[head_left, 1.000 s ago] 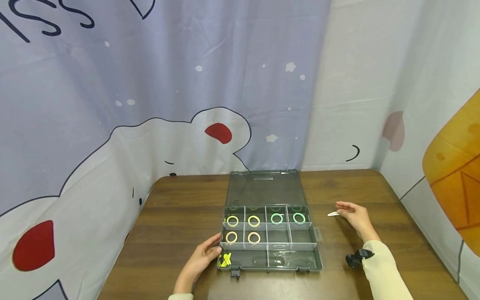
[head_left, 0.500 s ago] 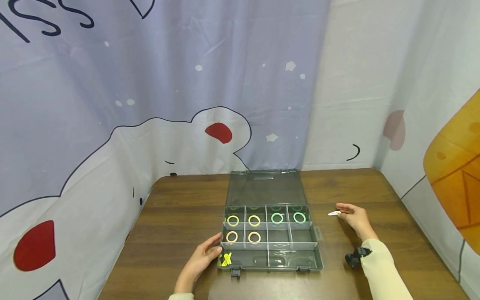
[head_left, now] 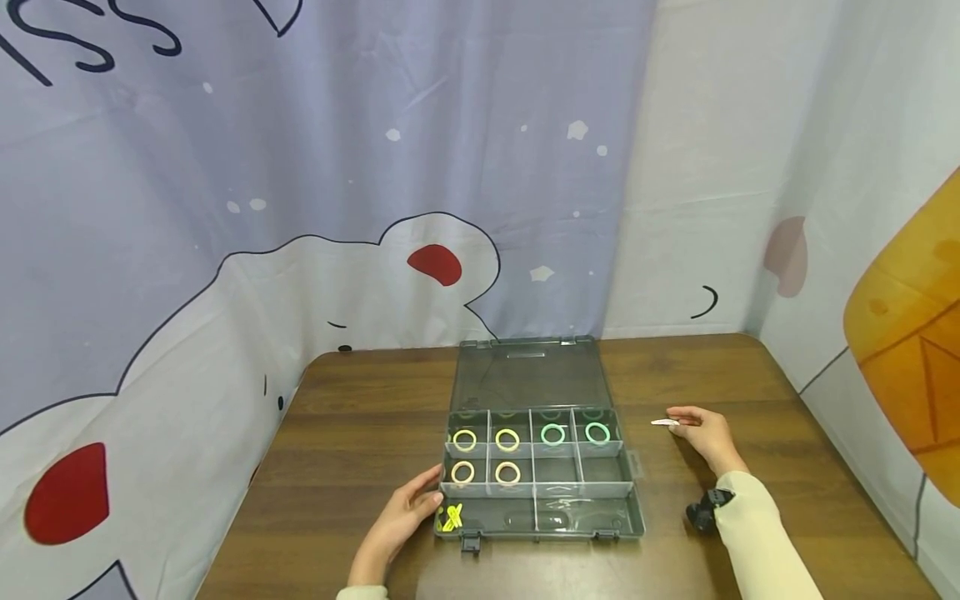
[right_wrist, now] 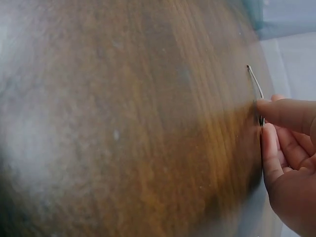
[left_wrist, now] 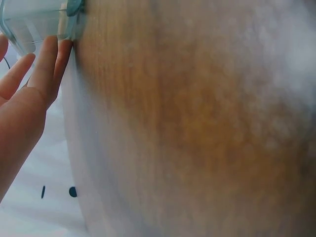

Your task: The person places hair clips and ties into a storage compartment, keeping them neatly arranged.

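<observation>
In the head view, a dark see-through compartment box (head_left: 585, 518) lies with its lid (head_left: 531, 375) raised back. My left hand (head_left: 401, 521) touches its left side near the front corner. The left wrist view shows those fingers (left_wrist: 45, 64) fairly straight against the box wall (left_wrist: 34, 29). To the right of the box, my right hand (head_left: 705, 435) pinches a small white hair clip (head_left: 663, 422) between thumb and fingertips. In the right wrist view the clip (right_wrist: 255, 81) appears edge-on, thin and slightly bent, partly hidden by the thumb.
Yellow rings (head_left: 507, 441), green rings (head_left: 552, 434) and cream rings (head_left: 507, 473) lie singly in small compartments. Yellow clips (head_left: 452, 518) fill the front left one. The wooden table (head_left: 360, 433) meets a printed curtain (head_left: 300, 283) behind and at both sides.
My right hand has shifted slightly left with the white hair clip, which now looks thinner, as if turned more edge-on. My left hand stays at the box.
</observation>
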A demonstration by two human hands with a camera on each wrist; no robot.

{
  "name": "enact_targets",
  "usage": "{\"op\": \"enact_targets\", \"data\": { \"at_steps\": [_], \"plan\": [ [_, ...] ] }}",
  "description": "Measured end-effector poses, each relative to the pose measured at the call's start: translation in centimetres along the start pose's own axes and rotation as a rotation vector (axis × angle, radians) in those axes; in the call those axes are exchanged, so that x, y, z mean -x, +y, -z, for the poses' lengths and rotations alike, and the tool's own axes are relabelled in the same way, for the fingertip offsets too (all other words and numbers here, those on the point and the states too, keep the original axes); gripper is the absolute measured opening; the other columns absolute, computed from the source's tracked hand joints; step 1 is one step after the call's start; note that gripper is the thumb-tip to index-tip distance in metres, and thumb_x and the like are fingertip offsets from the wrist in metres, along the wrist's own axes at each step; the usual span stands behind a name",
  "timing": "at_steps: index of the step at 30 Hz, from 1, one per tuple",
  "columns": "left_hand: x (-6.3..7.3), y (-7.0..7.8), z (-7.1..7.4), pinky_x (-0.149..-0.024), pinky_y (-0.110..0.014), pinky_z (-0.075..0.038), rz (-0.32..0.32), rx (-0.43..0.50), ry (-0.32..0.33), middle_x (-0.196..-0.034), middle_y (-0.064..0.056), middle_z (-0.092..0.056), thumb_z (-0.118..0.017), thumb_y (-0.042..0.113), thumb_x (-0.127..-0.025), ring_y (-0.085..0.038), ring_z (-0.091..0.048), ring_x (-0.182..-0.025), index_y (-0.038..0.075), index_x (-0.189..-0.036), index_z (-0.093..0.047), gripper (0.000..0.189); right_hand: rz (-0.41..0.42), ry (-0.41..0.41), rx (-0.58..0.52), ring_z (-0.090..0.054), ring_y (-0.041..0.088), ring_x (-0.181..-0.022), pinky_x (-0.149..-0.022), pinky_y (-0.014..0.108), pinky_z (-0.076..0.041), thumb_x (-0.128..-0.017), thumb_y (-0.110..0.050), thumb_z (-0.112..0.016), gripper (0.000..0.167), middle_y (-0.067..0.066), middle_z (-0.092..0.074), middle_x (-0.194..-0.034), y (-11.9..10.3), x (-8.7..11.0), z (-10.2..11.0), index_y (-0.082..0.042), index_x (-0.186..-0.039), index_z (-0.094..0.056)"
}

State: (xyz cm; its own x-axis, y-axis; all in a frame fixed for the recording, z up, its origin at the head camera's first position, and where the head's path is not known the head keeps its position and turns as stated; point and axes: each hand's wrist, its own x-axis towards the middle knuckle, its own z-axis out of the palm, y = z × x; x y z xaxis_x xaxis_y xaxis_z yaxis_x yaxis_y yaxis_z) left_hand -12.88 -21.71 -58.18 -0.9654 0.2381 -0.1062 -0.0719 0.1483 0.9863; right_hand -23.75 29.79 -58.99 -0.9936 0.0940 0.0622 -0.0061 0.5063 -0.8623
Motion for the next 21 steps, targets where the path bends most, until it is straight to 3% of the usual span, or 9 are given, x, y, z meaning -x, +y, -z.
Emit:
{"op": "enact_targets", "data": {
  "at_steps": [6, 11, 21],
  "plan": [
    [0.07, 0.03, -0.05, -0.093, -0.014, -0.041, -0.006, 0.000, -0.005, -0.144, -0.032, -0.037, -0.058, 0.008, -0.095, -0.044, -0.042, -0.129, -0.007, -0.144, -0.035, 0.056, -0.026, 0.001, 0.017, -0.056, -0.004, -0.073, -0.065, 0.015, -0.045, -0.086, -0.006, -0.070, 0.027, 0.020, -0.071, -0.097, -0.31, -0.01, 0.12, 0.010, -0.108, -0.067],
    [0.24, 0.05, -0.22, -0.095, -0.016, -0.041, -0.013, -0.015, 0.000, -0.143, -0.032, -0.038, -0.059, 0.012, -0.096, -0.043, -0.043, -0.128, -0.008, -0.143, -0.035, 0.056, -0.044, -0.018, 0.053, -0.058, 0.003, -0.072, -0.062, 0.018, -0.045, -0.083, -0.008, -0.075, 0.031, 0.018, -0.071, -0.093, -0.42, -0.05, 0.05, 0.008, -0.108, -0.068],
    [0.24, 0.15, -0.13, -0.095, -0.015, -0.040, -0.008, -0.021, 0.002, -0.144, -0.031, -0.037, -0.058, 0.011, -0.097, -0.042, -0.044, -0.128, -0.007, -0.144, -0.034, 0.056, -0.009, -0.001, 0.144, -0.058, 0.007, -0.069, -0.059, 0.020, -0.044, -0.081, -0.005, -0.075, 0.025, 0.012, -0.071, -0.083, -0.53, -0.30, -0.21, 0.005, -0.104, -0.070]
  ]
}}
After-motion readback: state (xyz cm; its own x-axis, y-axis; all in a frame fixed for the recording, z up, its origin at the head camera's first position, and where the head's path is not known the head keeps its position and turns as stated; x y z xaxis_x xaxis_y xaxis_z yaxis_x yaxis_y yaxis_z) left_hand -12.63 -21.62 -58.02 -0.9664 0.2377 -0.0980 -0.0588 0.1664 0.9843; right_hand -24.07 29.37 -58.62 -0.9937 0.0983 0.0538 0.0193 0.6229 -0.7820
